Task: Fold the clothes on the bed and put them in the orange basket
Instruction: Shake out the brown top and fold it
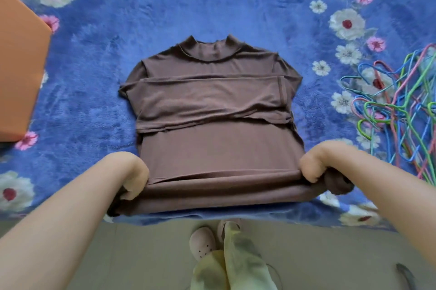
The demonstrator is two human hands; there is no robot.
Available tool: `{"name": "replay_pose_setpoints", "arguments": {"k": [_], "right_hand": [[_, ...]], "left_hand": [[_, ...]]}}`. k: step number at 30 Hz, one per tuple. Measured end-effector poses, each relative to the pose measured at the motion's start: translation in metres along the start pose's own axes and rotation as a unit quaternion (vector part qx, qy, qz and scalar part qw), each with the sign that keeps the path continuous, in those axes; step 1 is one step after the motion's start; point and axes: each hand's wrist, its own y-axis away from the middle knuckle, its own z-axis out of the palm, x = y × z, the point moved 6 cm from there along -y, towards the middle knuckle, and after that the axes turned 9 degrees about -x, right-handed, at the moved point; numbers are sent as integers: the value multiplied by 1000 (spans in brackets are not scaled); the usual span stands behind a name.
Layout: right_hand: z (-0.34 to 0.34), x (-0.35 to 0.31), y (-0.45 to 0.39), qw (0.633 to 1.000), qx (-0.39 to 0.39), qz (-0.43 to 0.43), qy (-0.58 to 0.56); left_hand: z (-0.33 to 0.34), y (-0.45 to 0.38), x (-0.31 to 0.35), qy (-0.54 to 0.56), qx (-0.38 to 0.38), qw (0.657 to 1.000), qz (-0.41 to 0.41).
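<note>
A brown high-neck top (212, 105) lies flat on the bed, collar pointing away from me, both sleeves folded across its chest. My left hand (132, 176) grips the hem at its left corner, fingers curled under the cloth. My right hand (316, 167) grips the hem at the right corner, with bunched fabric below the fingers. The hem is lifted a little off the bed and rolled toward the collar. The orange basket (21, 72) stands at the left edge of the view, only its side showing.
A blue blanket with white and pink flowers (94, 77) covers the bed. A tangle of coloured wire hangers (401, 112) lies on the bed at the right. Below the bed's near edge are the floor, my legs and slippers (203, 242).
</note>
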Motion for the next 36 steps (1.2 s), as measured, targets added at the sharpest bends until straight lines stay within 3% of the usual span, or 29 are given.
{"name": "replay_pose_setpoints", "arguments": {"k": [3,7,10,12,15,18,21,24,25,26,28,32,36], "right_hand": [[-26,9,2,1000,26,-2,-2],[-96,31,29,981,181,-41,-56],[-147,47,56,953,290,-64,-61],[-174,60,67,935,349,-56,-41],[-200,81,69,915,402,-28,-9],[-220,96,69,891,449,-21,-57],[-242,110,73,857,499,-7,-127],[-265,116,72,840,517,-12,-167],[-271,116,72,838,519,-14,-169],[-278,115,69,839,517,-15,-170],[-292,112,63,840,514,-22,-171],[-320,113,50,811,562,-17,-160],[-335,112,20,832,541,44,-116]], "left_hand": [[-7,3,-17,33,25,999,-8],[-40,8,-60,132,166,977,-29],[-69,7,-104,224,250,940,-67],[-91,8,-133,299,332,890,-89],[-111,15,-162,443,450,771,-80],[-119,12,-183,587,497,638,-39],[-122,-9,-200,736,469,488,-6],[-137,-24,-208,865,381,326,35],[-142,-27,-208,889,355,284,44],[-149,-31,-210,900,342,267,47],[-162,-41,-217,894,349,279,39],[-180,-62,-245,827,415,379,-29],[-190,-83,-256,775,442,448,-63]]}}
